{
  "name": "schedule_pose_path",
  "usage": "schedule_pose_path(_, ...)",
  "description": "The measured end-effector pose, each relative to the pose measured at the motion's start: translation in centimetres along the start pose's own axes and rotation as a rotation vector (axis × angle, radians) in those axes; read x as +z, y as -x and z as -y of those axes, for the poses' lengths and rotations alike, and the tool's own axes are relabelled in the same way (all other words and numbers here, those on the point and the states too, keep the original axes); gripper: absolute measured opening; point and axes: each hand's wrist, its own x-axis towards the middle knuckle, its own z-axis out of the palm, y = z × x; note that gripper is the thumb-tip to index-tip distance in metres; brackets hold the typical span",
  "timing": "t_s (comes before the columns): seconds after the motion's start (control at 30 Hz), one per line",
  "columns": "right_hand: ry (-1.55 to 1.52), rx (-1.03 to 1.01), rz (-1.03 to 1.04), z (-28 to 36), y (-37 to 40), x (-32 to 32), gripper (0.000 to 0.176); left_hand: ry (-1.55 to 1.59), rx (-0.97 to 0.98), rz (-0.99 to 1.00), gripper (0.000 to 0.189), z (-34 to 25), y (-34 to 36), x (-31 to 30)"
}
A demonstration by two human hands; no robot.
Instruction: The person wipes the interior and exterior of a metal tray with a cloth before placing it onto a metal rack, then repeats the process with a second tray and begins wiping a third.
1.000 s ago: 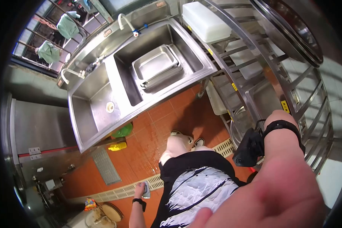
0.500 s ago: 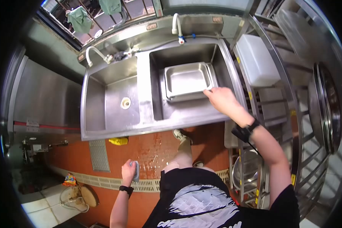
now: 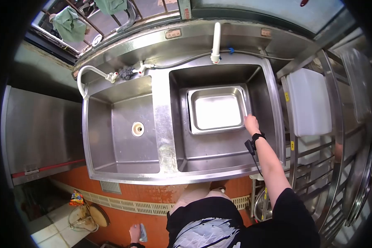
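A rectangular stainless steel pan (image 3: pixel 217 128) lies in the right-hand basin (image 3: pixel 219 153) of a double sink, its inside facing up. My right hand (image 3: pixel 251 123) is closed on the pan's right rim near the front corner, its fingertips partly hidden. Low in the view, beside my body and well away from the sink, my left hand (image 3: pixel 134 234) is closed around a pale blue-grey cloth (image 3: pixel 143 233). The cloth's exact shape is hard to make out.
The left basin (image 3: pixel 130 142) has a drain and a curved white tap (image 3: pixel 87 72). Another white tap (image 3: pixel 216 43) rises behind the right basin. To the right stands a metal rack (image 3: pixel 295 155) holding white plastic containers (image 3: pixel 311 102). A steel cabinet (image 3: pixel 45 128) stands at left.
The view has moved closer to the sink. My right hand stays at the pan's right front corner, while my left hand and the cloth now appear lower in view.
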Motion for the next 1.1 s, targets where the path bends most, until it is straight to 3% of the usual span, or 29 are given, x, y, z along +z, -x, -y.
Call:
schedule_pose_path(0.07, 0.029, 0.068, 0.055, 1.4, -0.4, 0.0, 0.029, -0.002, -0.078, 0.07, 0.041, 2.7, 0.2, 0.4)
schedule_pose_path(0.17, 0.204, 0.066, 0.061, 2.0, -1.4, 0.9, 0.023, 0.023, -0.146, 0.022, 0.041, 2.1, 0.4, 0.6)
schedule_pose_path(0.27, 0.312, 0.037, 0.051, 2.3, -1.9, 1.2, 0.018, 0.053, -0.133, 0.092, 0.045, -3.9, -0.4, -2.0)
schedule_pose_path(0.47, 0.386, -0.015, 0.0, 2.1, -2.0, 0.3, 0.018, 0.239, -0.031, 0.05, 0.038, -11.7, -3.3, -4.4)
schedule_pose_path(0.63, 0.138, 0.088, 0.048, 3.4, 0.2, -3.3, 0.016, 0.288, 0.075, -0.014, 0.034, -13.8, -3.8, -3.5)
schedule_pose_path(0.7, 0.126, 0.055, -0.035, 2.7, 0.2, -1.9, 0.016, 0.396, 0.219, 0.045, 0.03, -14.3, -3.8, -2.1)
schedule_pose_path(0.8, 0.079, 0.028, -0.123, 1.9, 0.0, -1.0, 0.018, 0.438, 0.24, 0.174, 0.026, -20.1, 0.0, -4.3)
schedule_pose_path(0.87, 0.014, 0.035, -0.07, 1.7, -0.1, -1.0, 0.018, 0.443, 0.213, 0.261, 0.022, -20.2, 0.9, -3.1)
schedule_pose_path(0.93, -0.048, -0.002, -0.062, 1.0, -0.2, -0.3, 0.02, 0.429, 0.322, 0.276, 0.02, -20.2, 1.3, -1.9)
schedule_pose_path(1.1, -0.024, -0.043, -0.095, 0.2, -0.4, 0.8, 0.025, 0.384, 0.35, 0.286, 0.02, -20.5, 3.0, -1.9)
